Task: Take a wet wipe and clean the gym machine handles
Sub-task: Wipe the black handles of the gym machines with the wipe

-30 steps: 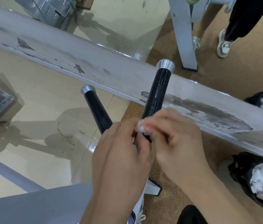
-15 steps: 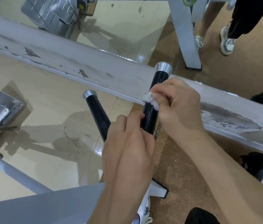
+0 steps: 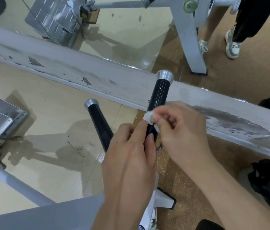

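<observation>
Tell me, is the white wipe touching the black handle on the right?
Touching. The head view shows the wet wipe, pinched by the right hand, pressed against the side of the handle with no gap.

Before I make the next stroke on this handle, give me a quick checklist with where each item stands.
1. The right hand pinches the wet wipe against the handle: ok.
2. The left hand grips the handle below the wipe: ok.
3. Upper stretch up to the silver cap clean: cannot tell.
4. Wipe moist enough: cannot tell.
5. The second handle wiped: cannot tell; no hand on it.
</observation>
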The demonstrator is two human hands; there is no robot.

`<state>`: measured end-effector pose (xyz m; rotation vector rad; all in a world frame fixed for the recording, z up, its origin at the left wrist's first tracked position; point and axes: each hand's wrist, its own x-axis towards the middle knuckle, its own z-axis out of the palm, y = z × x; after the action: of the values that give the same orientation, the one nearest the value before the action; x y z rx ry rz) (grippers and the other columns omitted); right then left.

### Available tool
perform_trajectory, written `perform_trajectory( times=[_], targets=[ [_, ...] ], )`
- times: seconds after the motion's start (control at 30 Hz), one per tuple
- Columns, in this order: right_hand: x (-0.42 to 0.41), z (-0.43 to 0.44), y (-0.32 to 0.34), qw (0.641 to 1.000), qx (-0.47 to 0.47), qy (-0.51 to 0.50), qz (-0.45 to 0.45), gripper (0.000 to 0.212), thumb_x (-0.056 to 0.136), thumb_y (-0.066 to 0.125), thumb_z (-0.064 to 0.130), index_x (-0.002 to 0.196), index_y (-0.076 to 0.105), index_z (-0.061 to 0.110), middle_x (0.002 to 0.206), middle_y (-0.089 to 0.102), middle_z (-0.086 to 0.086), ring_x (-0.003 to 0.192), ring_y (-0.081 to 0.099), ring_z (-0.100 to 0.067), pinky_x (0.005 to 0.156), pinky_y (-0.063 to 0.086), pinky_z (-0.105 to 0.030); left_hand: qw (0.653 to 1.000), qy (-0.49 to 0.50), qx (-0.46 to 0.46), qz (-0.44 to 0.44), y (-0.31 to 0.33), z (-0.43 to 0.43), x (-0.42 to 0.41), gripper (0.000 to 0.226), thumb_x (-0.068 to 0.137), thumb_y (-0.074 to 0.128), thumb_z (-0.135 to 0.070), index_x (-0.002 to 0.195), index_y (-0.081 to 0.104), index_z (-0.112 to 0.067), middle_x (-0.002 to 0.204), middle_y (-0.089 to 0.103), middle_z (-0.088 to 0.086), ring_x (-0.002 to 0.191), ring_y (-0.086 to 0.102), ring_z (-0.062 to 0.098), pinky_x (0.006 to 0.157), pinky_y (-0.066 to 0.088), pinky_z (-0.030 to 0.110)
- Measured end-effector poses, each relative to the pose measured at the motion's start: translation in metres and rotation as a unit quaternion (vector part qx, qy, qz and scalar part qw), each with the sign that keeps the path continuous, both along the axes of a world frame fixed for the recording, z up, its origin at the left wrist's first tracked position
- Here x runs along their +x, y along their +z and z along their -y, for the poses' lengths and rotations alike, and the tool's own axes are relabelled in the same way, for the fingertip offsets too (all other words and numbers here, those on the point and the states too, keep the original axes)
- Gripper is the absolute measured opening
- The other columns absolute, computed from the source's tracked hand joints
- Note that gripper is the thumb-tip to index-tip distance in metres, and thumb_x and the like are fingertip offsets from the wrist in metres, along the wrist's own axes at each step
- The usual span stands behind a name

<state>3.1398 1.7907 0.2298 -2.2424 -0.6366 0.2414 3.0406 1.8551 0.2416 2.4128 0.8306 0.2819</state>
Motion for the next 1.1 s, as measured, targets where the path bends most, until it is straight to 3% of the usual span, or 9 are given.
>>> perform_trajectory(
  times=[0.1,0.23,0.3,0.43,0.53,0.6,0.77,0.93,1.1],
  targets=[
    [0.021,-0.014,-0.002,0.997,-0.019,-0.078,-0.008,0.009,0.087,0.063,0.026,0.081,0.069,0.024,0.073,0.060,0.006,0.066,0.053,-0.008,0.062,0.043,-0.019,1.000,0.003,0.013,-0.012,-0.001,-0.001,0.000,0.029,0.089,0.045,-0.034,0.112,0.063,-0.032,0.085,0.048,-0.017,0.066,0.051,0.007,0.046,0.037,0.019],
    [-0.008,-0.008,0.005,0.975,0.074,-0.137,-0.159,0.008,0.082,0.068,0.023,0.075,0.066,0.024,0.062,0.064,0.001,0.059,0.063,-0.011,0.063,0.057,-0.038,0.999,-0.006,-0.033,-0.008,0.000,-0.006,0.000,0.024,0.091,0.048,-0.034,0.110,0.058,-0.044,0.087,0.051,-0.017,0.073,0.055,0.003,0.053,0.041,0.017],
    [-0.009,-0.009,0.006,0.970,0.079,-0.140,-0.183,0.008,0.081,0.068,0.023,0.074,0.064,0.024,0.064,0.066,0.001,0.060,0.066,-0.015,0.062,0.058,-0.037,0.998,-0.017,-0.056,-0.008,0.001,-0.006,0.003,0.029,0.090,0.050,-0.033,0.114,0.056,-0.046,0.086,0.050,-0.016,0.074,0.055,0.004,0.057,0.044,0.019],
    [0.033,-0.030,0.002,0.979,0.069,-0.179,-0.073,0.009,0.083,0.064,0.017,0.075,0.061,0.017,0.063,0.059,0.007,0.060,0.059,-0.008,0.054,0.047,-0.018,0.999,-0.017,-0.047,0.010,-0.002,-0.008,0.007,0.035,0.089,0.054,-0.030,0.123,0.057,-0.038,0.084,0.049,-0.013,0.069,0.053,0.006,0.057,0.046,0.022],
    [0.023,-0.022,0.000,0.976,0.069,-0.184,-0.094,0.009,0.082,0.063,0.015,0.073,0.061,0.014,0.062,0.058,0.005,0.055,0.053,-0.004,0.049,0.041,-0.012,0.998,-0.025,-0.058,0.015,-0.003,-0.010,0.006,0.035,0.088,0.055,-0.031,0.120,0.056,-0.044,0.082,0.048,-0.013,0.074,0.051,0.009,0.055,0.042,0.015],
    [0.009,-0.016,0.004,0.974,0.067,-0.170,-0.132,0.008,0.081,0.063,0.015,0.073,0.061,0.016,0.063,0.060,0.004,0.055,0.053,-0.004,0.048,0.041,-0.012,0.997,-0.038,-0.058,0.023,-0.002,-0.012,0.007,0.029,0.088,0.054,-0.032,0.113,0.058,-0.046,0.078,0.046,-0.014,0.078,0.051,0.009,0.053,0.041,0.016],
    [0.048,-0.035,0.002,0.979,0.050,-0.189,-0.056,0.006,0.082,0.061,0.012,0.076,0.061,0.010,0.065,0.057,0.002,0.060,0.053,-0.010,0.053,0.043,-0.019,0.998,-0.020,-0.044,0.031,-0.009,-0.013,0.008,0.033,0.087,0.060,-0.027,0.119,0.066,-0.031,0.076,0.046,-0.014,0.076,0.050,0.008,0.067,0.041,0.013],
    [0.014,-0.024,0.005,0.984,0.043,-0.134,-0.108,0.008,0.080,0.064,0.016,0.074,0.060,0.018,0.064,0.059,0.007,0.056,0.054,-0.005,0.049,0.041,-0.013,0.996,-0.027,-0.086,0.028,-0.003,-0.017,0.014,0.014,0.084,0.060,-0.027,0.092,0.063,-0.039,0.072,0.047,-0.013,0.077,0.050,0.006,0.066,0.041,0.014],
    [0.055,-0.041,-0.001,0.983,0.052,-0.175,-0.012,0.009,0.083,0.057,0.010,0.074,0.057,0.010,0.062,0.053,0.004,0.058,0.049,-0.009,0.054,0.039,-0.023,0.993,-0.058,-0.097,0.030,-0.005,-0.023,0.033,0.040,0.088,0.048,-0.025,0.120,0.043,-0.048,0.088,0.050,-0.013,0.078,0.049,0.004,0.066,0.042,0.016]
  ],
)
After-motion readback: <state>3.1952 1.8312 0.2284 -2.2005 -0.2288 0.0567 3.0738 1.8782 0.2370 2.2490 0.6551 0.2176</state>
